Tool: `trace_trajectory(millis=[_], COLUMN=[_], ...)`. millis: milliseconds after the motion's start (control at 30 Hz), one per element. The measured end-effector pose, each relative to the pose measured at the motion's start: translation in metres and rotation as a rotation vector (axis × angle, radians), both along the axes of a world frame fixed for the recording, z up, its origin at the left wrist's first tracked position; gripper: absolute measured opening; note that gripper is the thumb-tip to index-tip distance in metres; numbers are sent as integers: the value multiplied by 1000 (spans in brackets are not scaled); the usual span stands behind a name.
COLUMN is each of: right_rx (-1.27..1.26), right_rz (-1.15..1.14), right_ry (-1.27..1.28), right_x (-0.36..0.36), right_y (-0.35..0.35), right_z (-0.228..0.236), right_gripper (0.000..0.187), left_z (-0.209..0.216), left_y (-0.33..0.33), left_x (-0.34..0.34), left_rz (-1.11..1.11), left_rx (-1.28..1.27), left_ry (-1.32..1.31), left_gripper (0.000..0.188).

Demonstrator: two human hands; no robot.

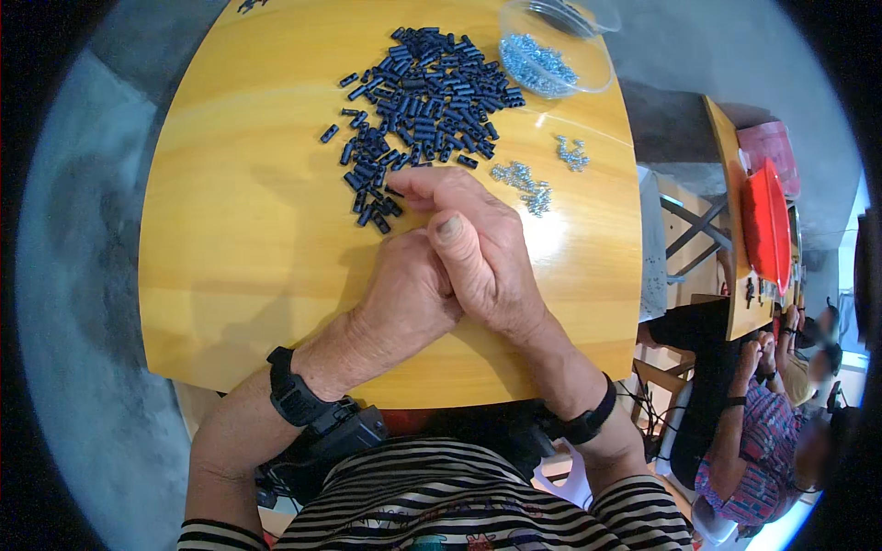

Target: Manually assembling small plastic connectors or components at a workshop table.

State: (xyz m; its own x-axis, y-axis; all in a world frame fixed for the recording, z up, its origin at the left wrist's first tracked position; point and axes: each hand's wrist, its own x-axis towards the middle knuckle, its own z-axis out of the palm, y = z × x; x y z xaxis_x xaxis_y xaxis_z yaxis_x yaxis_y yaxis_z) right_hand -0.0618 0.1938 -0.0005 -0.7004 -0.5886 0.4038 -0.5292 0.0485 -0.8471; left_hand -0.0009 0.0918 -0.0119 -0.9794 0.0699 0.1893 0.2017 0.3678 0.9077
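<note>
My left hand and my right hand are pressed together over the near middle of the table, the right lying across the left. The right thumb rests on top, and the right fingers curl over toward the left. What they close around, if anything, is hidden. My left fingers are covered by the right hand. Just beyond the fingertips spreads a large pile of small black cylindrical parts, some showing holes. Small silver screws lie in a loose cluster right of the pile, with a smaller group of screws farther right.
A clear round plastic tub of silver screws stands at the far right of the yellow wooden table. Off to the right, other people sit at another table with a red tray and a pink bin.
</note>
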Motion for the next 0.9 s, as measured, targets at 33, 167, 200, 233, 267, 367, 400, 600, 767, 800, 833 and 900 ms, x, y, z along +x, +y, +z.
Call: trace_trajectory(millis=[33,167,200,233,267,367,400,600,767,800,833,900], right_rx=[-3,-7,8,8,-31,-170,-143,223,210,205,199,196], right_rz=[-3,2,-8,-10,-17,-59,-89,-234,-309,-315,-320,-339], right_ry=[5,-13,-23,-16,-21,25,108,296,252,294,337,378], right_x=[0,3,5,5,4,10,11,31,50,50,50,52], right_y=[0,-1,-1,1,4,5,10,56,63,61,61,60], right_z=[1,5,5,5,5,15,22,25,18,17,17,16], right_gripper=[56,55,54,54,52,25,22,23,32,34,35,36], left_z=[2,4,4,3,2,0,3,10,16,18,21,29], left_y=[0,0,1,1,3,4,5,0,-1,-2,-2,-4], left_x=[1,2,2,0,-1,-2,-1,0,-1,0,0,1], left_rz=[2,32,31,-1,-34,2,0,0,-51,-74,-96,-127], left_rx=[9,24,24,59,93,4,2,-202,75,124,172,218], left_ry=[1,-42,-35,7,50,112,118,155,-10,-66,-122,-197], left_gripper=[26,26,26,26,26,9,9,8,12,10,11,11])
